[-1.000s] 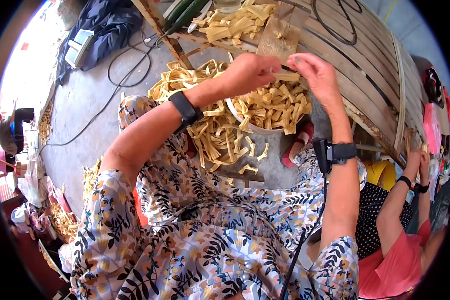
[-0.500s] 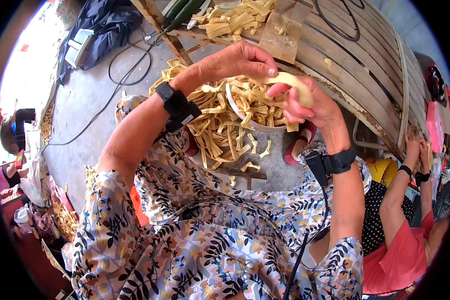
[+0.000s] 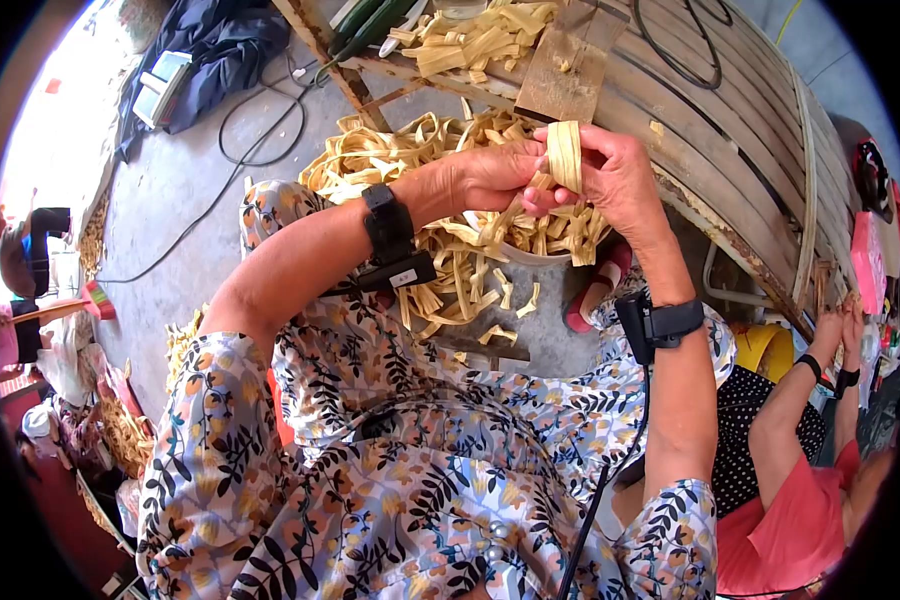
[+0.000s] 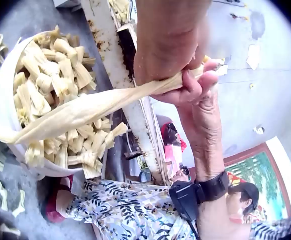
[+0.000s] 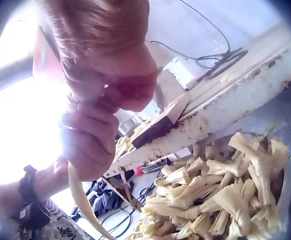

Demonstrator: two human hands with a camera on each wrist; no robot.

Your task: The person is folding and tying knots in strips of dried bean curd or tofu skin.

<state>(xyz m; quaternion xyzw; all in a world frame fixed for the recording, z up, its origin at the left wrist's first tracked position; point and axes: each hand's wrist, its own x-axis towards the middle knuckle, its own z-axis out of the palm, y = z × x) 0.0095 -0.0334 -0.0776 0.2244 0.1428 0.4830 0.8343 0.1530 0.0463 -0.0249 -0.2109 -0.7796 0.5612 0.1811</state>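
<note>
A pale yellow flat strip [image 3: 564, 157] is looped over the fingers of my right hand [image 3: 618, 180] in the head view. My left hand [image 3: 495, 177] pinches the strip close beside it, the two hands touching or nearly so. In the left wrist view, the strip [image 4: 80, 111] trails twisted from the left hand [image 4: 168, 45] across a white tub [image 4: 6, 95] of knotted pieces [image 4: 65, 70]. The right wrist view shows the right hand [image 5: 105, 45] against the curled left hand [image 5: 88, 140], with the strip [image 5: 83, 200] hanging below.
Long loose strips [image 3: 365, 160] lie heaped left of the tub. A slatted table [image 3: 710, 160] with rusty edges holds a wooden block [image 3: 560, 80], more strips [image 3: 480, 40] and cucumbers [image 3: 365, 25]. Another person's arms [image 3: 810, 370] are at the right.
The hands first parted from over the tub, with the strip stretched between them, and have now come together. The strip now forms a flat loop around the right fingers.
</note>
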